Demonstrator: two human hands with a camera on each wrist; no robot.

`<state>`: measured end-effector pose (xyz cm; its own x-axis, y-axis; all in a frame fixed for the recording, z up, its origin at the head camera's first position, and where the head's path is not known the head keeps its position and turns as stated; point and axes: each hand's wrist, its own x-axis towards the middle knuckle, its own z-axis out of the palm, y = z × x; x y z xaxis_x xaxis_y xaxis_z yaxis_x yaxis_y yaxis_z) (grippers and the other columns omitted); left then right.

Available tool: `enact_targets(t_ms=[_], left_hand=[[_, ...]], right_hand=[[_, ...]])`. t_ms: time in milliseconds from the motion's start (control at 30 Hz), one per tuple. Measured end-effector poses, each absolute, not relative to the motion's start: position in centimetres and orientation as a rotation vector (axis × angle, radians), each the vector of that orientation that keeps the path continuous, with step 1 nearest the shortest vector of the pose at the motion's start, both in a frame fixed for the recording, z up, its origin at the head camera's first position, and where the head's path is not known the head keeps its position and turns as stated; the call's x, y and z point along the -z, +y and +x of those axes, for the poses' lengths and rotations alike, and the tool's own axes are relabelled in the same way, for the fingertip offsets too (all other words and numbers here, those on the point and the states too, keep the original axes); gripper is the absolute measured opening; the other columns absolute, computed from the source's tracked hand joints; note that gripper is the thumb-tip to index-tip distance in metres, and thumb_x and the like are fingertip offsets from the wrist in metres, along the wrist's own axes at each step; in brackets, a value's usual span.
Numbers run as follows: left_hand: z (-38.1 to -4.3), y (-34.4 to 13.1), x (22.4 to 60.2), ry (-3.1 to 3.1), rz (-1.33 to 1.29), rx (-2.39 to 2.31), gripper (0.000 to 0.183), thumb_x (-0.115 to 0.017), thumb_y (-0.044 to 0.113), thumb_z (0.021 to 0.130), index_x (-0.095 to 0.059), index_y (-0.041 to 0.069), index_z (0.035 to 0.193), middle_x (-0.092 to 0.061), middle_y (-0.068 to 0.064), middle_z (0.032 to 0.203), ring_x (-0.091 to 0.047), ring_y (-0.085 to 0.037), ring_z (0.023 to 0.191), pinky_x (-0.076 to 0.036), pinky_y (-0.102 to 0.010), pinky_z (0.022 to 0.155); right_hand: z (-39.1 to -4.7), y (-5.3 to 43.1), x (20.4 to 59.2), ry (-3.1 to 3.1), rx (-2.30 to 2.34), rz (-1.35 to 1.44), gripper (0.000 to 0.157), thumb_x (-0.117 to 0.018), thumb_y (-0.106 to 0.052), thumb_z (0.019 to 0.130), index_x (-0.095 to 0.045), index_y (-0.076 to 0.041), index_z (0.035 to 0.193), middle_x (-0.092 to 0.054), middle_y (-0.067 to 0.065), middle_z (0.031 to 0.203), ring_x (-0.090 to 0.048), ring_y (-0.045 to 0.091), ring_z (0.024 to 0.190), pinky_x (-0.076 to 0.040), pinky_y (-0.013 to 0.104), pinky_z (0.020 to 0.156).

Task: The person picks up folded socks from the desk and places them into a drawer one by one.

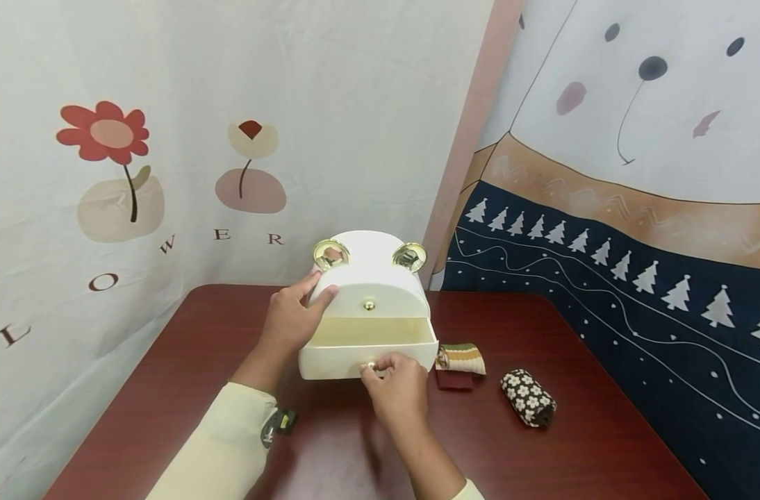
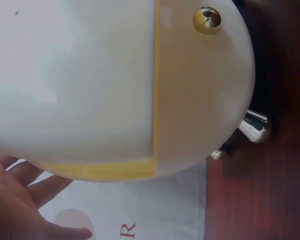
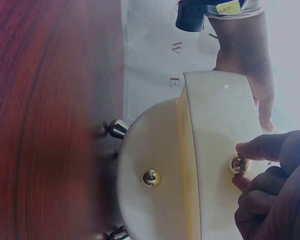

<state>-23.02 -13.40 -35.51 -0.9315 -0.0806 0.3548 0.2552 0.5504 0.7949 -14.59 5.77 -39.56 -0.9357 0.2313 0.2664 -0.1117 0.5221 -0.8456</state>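
A white, rounded storage box (image 1: 376, 258) with gold ear-shaped pieces on top stands at the table's far side. Its middle drawer (image 1: 335, 362) is pulled out, showing a pale yellow inside. In the right wrist view, my right hand (image 1: 400, 392) pinches that drawer's gold knob (image 3: 238, 164) between thumb and fingers. My left hand (image 1: 294, 316) rests against the box's left side with fingers extended and thumb toward the front. Above the drawer, a small gold knob (image 1: 369, 305) sits on the upper front. The lower front has another gold knob (image 3: 151, 178).
Right of the box on the dark red table (image 1: 511, 326) lie a striped yellow-green cloth item (image 1: 463, 358), a dark red folded piece (image 1: 455, 380) and a black-and-white floral roll (image 1: 528, 397). Printed curtains (image 1: 355, 139) hang behind. Gold feet (image 2: 255, 126) hold up the box.
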Motion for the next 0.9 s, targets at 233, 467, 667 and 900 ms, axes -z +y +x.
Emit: enact_targets(t_ms=[233,467,667,900], left_hand=[[-23.2,-13.5,35.6,-2.443,-0.142,1.301,0.065,-0.071,0.044,0.107,-0.056,0.006,0.157,-0.053,-0.01,0.163,-0.05,-0.033,0.155,-0.04,-0.055,0.129],[-23.2,-13.6,35.7,-2.448,-0.154,1.298,0.066,-0.071,0.045,0.107,-0.056,0.005,0.157,-0.053,-0.01,0.163,-0.05,-0.034,0.155,-0.039,-0.055,0.129],[-23.1,-13.7,35.3,-2.483,-0.161,1.314,0.069,-0.069,0.047,0.108,-0.053,0.004,0.159,-0.05,-0.011,0.166,-0.046,-0.034,0.158,-0.038,-0.056,0.129],[-23.0,-13.9,35.1,-2.498,-0.186,1.322,0.071,-0.068,0.049,0.108,-0.052,0.003,0.16,-0.049,-0.011,0.167,-0.045,-0.034,0.158,-0.038,-0.056,0.129]], right_hand=[[-13.7,5.9,39.5,-2.435,-1.37,-0.096,0.021,-0.094,-0.016,0.08,-0.076,-0.006,0.076,-0.063,-0.004,0.058,-0.052,0.005,0.055,-0.045,0.025,0.053],[-13.0,5.9,39.5,-2.43,-1.342,-0.089,0.022,-0.095,-0.018,0.08,-0.077,-0.007,0.076,-0.065,-0.004,0.06,-0.053,0.005,0.056,-0.046,0.025,0.053],[-12.4,5.8,39.5,-2.439,-1.339,-0.088,0.022,-0.095,-0.018,0.08,-0.076,-0.007,0.076,-0.064,-0.004,0.058,-0.051,0.004,0.055,-0.045,0.024,0.051],[-11.8,5.8,39.5,-2.434,-1.347,-0.073,0.023,-0.095,-0.018,0.08,-0.076,-0.006,0.075,-0.059,-0.006,0.056,-0.048,0.002,0.053,-0.044,0.022,0.05]])
